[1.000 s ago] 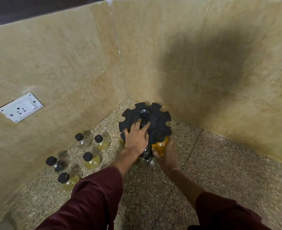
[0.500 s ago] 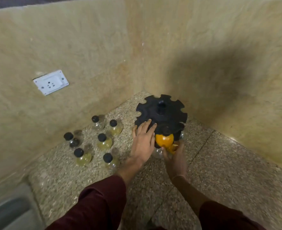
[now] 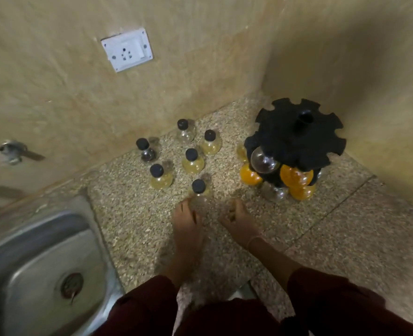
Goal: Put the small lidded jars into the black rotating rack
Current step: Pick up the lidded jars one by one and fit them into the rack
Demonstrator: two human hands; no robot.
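Note:
The black rotating rack (image 3: 295, 134) stands in the counter's corner at the right. It holds orange jars (image 3: 295, 175) and a clear jar (image 3: 263, 161) under its notched top. Several small jars with black lids stand loose to its left, some yellowish (image 3: 193, 161), some clear (image 3: 185, 132). The nearest loose jar (image 3: 198, 187) sits just beyond my fingertips. My left hand (image 3: 187, 226) stretches toward it, fingers extended and blurred, holding nothing. My right hand (image 3: 239, 224) hovers beside it with loosely curled fingers, also holding nothing.
A steel sink (image 3: 30, 238) fills the lower left, with a tap (image 3: 13, 151) on the wall above it. A white wall socket (image 3: 126, 49) sits on the beige stone wall. Walls close in behind and to the right of the rack.
Both hands have left the rack and drawn back toward the left, near the loose jars. The orange jar stays in the rack. The view has swung left, showing the sink.

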